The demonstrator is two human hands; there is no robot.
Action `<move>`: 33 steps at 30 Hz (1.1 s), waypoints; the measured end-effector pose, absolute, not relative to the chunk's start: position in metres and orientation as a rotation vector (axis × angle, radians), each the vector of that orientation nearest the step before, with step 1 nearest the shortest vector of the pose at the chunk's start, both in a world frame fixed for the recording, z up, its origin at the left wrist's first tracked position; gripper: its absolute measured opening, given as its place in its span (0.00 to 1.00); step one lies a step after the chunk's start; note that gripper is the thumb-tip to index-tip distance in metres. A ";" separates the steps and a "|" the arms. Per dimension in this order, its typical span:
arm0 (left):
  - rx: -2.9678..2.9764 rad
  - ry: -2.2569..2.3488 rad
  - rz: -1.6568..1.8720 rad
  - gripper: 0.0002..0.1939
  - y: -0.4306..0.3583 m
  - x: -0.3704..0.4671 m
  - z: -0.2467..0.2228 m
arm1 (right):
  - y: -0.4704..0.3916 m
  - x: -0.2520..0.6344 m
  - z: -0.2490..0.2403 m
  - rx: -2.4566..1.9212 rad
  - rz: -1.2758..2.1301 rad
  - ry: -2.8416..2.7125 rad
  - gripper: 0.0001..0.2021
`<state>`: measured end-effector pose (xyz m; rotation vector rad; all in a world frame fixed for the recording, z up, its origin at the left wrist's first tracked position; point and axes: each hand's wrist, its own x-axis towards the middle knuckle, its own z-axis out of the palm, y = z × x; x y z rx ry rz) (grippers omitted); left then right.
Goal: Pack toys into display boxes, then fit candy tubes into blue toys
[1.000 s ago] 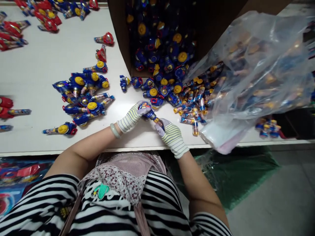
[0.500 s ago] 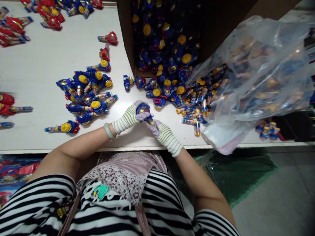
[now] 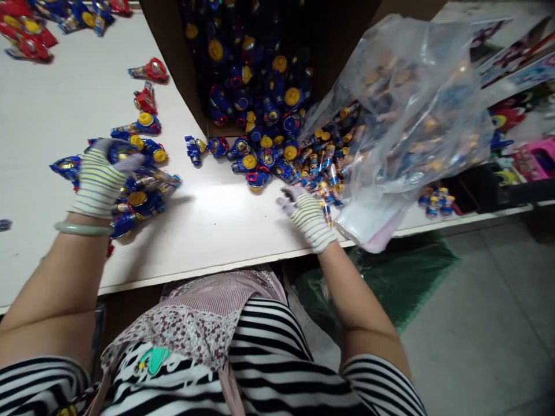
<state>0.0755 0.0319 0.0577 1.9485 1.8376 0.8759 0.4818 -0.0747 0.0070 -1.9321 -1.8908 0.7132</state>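
Observation:
My left hand (image 3: 102, 176), in a striped glove, is over the left pile of blue toys (image 3: 137, 199), its fingers curved around a blue toy with a candy tube. My right hand (image 3: 306, 214), also gloved, hovers with fingers apart and nothing in it, beside the heap of small candy tubes (image 3: 332, 173). Blue toys with yellow discs (image 3: 249, 163) lie between the hands, spilling from the mouth of a dark cardboard box. Two red toys (image 3: 154, 70) lie behind the left pile.
The cardboard box (image 3: 171, 63) stands at the back, full of blue toys. A clear plastic bag (image 3: 403, 104) of tubes slumps at right on the white table (image 3: 208, 231). Several tubes (image 3: 436, 202) sit near the right front edge; more red toys (image 3: 30, 43) lie back left.
My hands have parted. The left went to the left pile with the toy; the right let go of it and moved right. The view has shifted rightward.

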 end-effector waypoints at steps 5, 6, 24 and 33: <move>2.368 1.836 0.845 0.32 0.048 0.127 0.050 | -0.032 0.534 0.014 -2.441 0.307 -2.194 0.17; 2.431 1.580 0.767 0.31 0.044 0.160 0.039 | -0.024 0.533 0.014 -2.486 0.331 -2.236 0.18; 1.914 0.911 0.455 0.27 0.002 0.195 0.007 | -0.080 0.452 0.016 -1.836 0.507 -2.407 0.21; 2.050 0.801 0.415 0.25 -0.006 0.185 0.006 | -0.107 0.430 0.007 -1.701 1.000 -1.994 0.25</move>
